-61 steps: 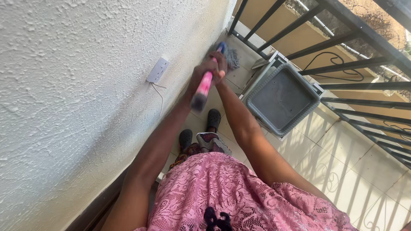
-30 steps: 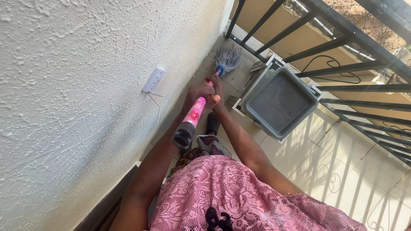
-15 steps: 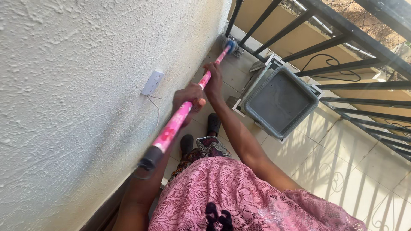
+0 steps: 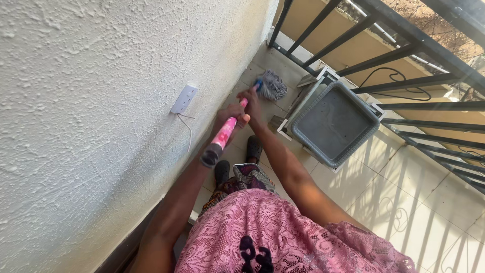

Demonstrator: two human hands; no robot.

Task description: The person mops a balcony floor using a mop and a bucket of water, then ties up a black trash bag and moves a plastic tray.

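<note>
**Mop gripped in both hands on a tiled balcony**

A mop (image 4: 241,108) with a slim, round pink handle, patterned with lighter flowers and capped in dark grey at the near end, is held slanting away from the body. Its head (image 4: 273,85), a shaggy bundle of grey strands under a blue collar, is pressed on the pale floor tiles (image 4: 404,197) near the corner, just beside the wall. The handle is gripped by both hands: the left hand (image 4: 230,115) is closed round the shaft nearer the dark cap, and the right hand (image 4: 251,97) is wrapped round it further down, close to the blue collar.

To the left a rough, lumpy white plastered wall (image 4: 91,126) is seen, with a white rectangular socket (image 4: 184,98) fixed to it and a thin wire hanging below. To the right of the mop head a square grey basin (image 4: 335,124) with a ridged rim and rounded corners is set on a white frame. Behind it, black metal railings (image 4: 404,65) are shown, their striped shadows cast over the glossy tiles. Two dark, perforated clogs (image 4: 237,159) and a pink lace garment (image 4: 283,232) are visible below.
</note>
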